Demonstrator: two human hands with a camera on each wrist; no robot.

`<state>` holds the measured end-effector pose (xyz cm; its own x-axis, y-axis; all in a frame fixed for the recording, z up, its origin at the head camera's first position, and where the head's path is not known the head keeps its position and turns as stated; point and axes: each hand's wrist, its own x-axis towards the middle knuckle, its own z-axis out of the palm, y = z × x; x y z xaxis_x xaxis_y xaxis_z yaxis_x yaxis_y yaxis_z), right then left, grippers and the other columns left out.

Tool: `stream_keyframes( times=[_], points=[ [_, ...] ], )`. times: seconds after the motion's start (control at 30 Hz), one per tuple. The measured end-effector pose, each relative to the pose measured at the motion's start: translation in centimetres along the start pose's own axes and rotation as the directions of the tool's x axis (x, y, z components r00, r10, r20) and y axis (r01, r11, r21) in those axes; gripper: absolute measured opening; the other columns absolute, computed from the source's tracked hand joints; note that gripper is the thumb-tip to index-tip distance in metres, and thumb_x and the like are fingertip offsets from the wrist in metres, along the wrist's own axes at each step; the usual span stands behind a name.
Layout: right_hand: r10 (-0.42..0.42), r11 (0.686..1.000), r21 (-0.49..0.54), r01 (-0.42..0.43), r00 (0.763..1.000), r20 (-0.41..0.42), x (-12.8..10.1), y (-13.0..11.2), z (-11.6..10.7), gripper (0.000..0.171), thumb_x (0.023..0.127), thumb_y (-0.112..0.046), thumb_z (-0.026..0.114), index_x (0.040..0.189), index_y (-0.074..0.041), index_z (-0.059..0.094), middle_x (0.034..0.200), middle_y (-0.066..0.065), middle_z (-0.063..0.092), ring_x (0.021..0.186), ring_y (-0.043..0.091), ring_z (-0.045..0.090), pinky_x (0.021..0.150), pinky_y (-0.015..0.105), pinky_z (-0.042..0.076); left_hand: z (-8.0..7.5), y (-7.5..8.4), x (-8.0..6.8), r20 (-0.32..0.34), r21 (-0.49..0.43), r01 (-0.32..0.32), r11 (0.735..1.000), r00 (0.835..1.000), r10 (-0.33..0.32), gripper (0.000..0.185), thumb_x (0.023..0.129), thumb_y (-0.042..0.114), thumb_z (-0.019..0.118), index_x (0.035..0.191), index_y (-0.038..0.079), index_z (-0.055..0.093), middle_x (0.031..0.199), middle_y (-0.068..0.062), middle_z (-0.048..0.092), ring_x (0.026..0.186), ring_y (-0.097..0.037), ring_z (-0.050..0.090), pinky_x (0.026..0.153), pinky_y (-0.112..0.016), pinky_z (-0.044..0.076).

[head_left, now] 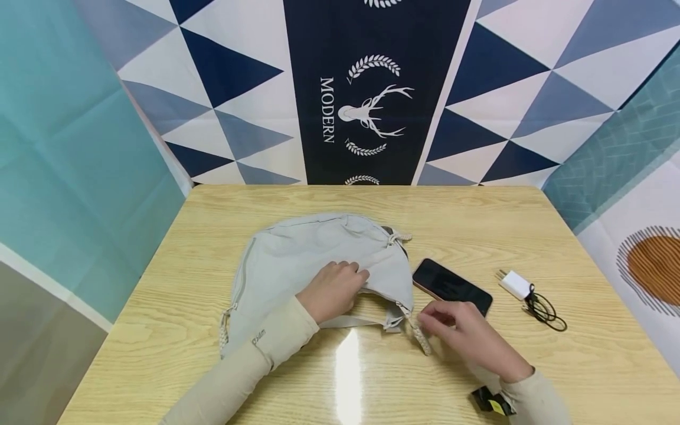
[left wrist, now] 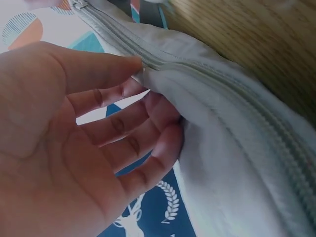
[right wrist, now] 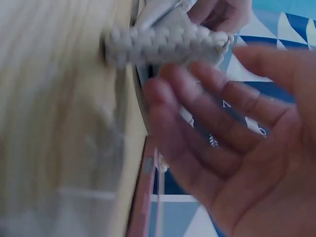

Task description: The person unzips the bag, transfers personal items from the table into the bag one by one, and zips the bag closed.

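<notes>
Left hand [head_left: 333, 290] pinching the zipper edge of the grey bag [head_left: 297, 265] lying mid-desk [head_left: 478, 224], right hand [head_left: 467, 336] loose and spread just right of it, nearest the braided pull cord [head_left: 419, 336] trailing off that corner, phone [head_left: 451, 287] just behind, charger [head_left: 515, 284] further right.

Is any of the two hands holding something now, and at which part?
The left hand pinches the grey bag at its zipper edge. The right hand holds nothing; its open fingers are near the bag's braided cord.
</notes>
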<state>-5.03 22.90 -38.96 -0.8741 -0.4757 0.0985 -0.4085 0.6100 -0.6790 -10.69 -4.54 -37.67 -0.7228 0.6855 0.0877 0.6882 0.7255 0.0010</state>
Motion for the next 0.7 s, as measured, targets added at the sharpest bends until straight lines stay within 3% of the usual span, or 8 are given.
stream_keyframes(
  times=[0.2,0.5,0.7],
  points=[
    [0.030,0.990,-0.132,-0.046,0.992,-0.125,1.2,0.3,-1.0,0.016,0.101,-0.021,0.061,0.091,-0.016,0.072,0.066,-0.009,0.061,0.052,0.002,0.048,0.051,0.023,0.042,0.1,-0.2,0.0,-0.003,-0.031,-0.021,0.999,1.000,0.021,0.008,0.093,0.005,0.062,0.096,0.009,0.068,0.084,-0.003,0.066,0.070,-0.018,0.063,0.063,-0.032,0.053],
    [0.112,0.986,-0.102,-0.129,0.981,-0.156,3.9,1.7,-1.0,0.020,0.101,-0.022,0.060,0.108,-0.006,0.070,0.078,0.000,0.069,0.061,0.010,0.061,0.057,0.026,0.047,0.0,0.7,0.1,0.012,-0.011,-0.082,0.997,0.997,0.083,0.009,0.090,0.007,0.066,0.096,0.012,0.069,0.083,-0.001,0.068,0.070,-0.016,0.064,0.067,-0.031,0.054],
    [0.171,0.984,-0.028,-0.177,0.975,-0.144,4.8,1.9,0.1,0.022,0.101,-0.023,0.060,0.113,-0.006,0.066,0.074,0.000,0.069,0.055,0.016,0.063,0.051,0.028,0.046,-0.8,1.3,-0.5,0.020,0.044,-0.082,0.996,0.997,0.081,0.008,0.086,0.008,0.069,0.092,0.014,0.069,0.080,0.000,0.067,0.067,-0.015,0.063,0.062,-0.031,0.052]
  ],
)
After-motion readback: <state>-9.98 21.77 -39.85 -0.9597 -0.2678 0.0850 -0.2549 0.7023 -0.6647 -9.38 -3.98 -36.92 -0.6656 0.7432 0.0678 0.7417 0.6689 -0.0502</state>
